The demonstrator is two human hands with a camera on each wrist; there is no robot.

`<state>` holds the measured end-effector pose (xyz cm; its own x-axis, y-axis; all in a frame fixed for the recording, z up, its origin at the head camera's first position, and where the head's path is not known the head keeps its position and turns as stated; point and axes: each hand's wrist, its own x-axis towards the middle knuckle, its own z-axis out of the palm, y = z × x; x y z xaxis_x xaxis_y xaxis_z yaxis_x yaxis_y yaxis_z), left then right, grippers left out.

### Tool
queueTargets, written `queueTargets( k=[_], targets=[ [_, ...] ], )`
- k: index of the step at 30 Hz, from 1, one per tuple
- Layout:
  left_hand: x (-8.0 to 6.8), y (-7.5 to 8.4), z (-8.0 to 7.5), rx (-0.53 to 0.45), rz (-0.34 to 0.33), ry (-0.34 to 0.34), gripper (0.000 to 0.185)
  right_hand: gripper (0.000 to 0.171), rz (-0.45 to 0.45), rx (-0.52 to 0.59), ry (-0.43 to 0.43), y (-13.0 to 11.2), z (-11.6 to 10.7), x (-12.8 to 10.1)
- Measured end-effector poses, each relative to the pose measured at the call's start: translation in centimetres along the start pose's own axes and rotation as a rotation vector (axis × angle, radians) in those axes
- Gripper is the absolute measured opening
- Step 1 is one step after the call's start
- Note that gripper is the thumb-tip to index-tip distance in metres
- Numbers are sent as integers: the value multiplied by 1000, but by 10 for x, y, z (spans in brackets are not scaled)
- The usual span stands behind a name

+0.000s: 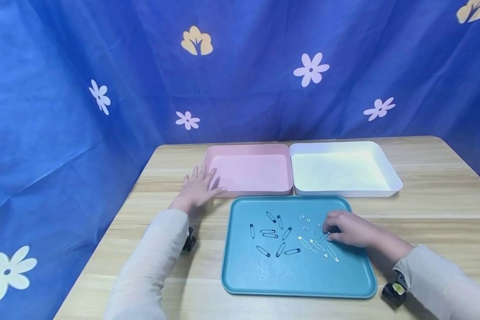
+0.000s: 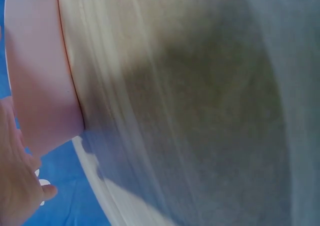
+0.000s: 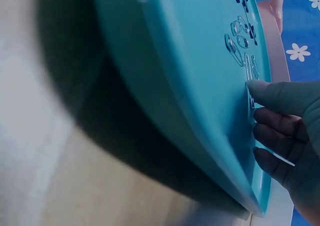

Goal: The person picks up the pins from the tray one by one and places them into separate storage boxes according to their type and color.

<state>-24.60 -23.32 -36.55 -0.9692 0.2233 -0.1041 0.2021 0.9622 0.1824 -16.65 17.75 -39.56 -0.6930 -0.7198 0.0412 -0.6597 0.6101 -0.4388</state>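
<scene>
A teal tray (image 1: 272,278) holds several safety pins. Dark safety pins (image 1: 280,249) lie scattered over its left half, and silvery-white safety pins (image 1: 305,242) cluster right of its middle. My right hand (image 1: 350,229) is over the tray's right side, thumb and curled fingers pinching a safety pin (image 3: 251,102) low over the surface. Small clear pieces (image 1: 304,218) lie behind the white pins. My left hand (image 1: 198,189), fingers spread, rests at the left wall of a pink tray (image 1: 248,171); in the left wrist view its fingers are beside that wall (image 2: 42,71).
A white tray (image 1: 340,171) stands right of the pink one, side against side, both behind the teal tray. All stand on a wood-grain table (image 1: 436,213). A blue flowered curtain (image 1: 244,89) hangs behind the table and at its left.
</scene>
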Motion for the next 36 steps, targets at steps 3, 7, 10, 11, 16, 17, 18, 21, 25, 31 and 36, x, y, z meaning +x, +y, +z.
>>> queueTargets(
  k=[3, 7, 10, 11, 16, 17, 18, 21, 25, 31, 36],
  targets=[
    [2, -2, 0, 4, -3, -3, 84, 7, 2, 8, 2, 0, 0, 0],
    [5, -6, 0, 13, -13, -2, 84, 9, 2, 23, 5, 0, -1, 1],
    [6, -8, -1, 9, -18, -1, 85, 11, 13, 31, -3, -1, -1, 1],
    [6, -9, -1, 10, -19, 1, 85, 12, 15, 34, -6, -1, -1, 1],
    [6, -13, -2, 12, -16, 7, 85, 16, 13, 42, -3, 0, 0, 1],
    [7, -14, -1, 13, -16, 5, 85, 17, 10, 44, -1, 1, 1, 1],
    [7, -14, -1, 11, -17, 3, 85, 18, 7, 48, 1, 1, 1, 1],
    [8, -14, 0, 4, -20, -3, 84, 19, 3, 58, 1, 2, 1, 0],
    [10, -14, 1, -6, -23, -1, 84, 19, 12, 61, -6, 2, 0, -1],
    [12, -14, 3, -25, -21, 3, 85, 19, 47, 86, -28, 3, -5, -2],
    [12, -14, 7, -44, -10, 18, 82, 18, 75, 138, -32, 3, -7, -3]
  ],
)
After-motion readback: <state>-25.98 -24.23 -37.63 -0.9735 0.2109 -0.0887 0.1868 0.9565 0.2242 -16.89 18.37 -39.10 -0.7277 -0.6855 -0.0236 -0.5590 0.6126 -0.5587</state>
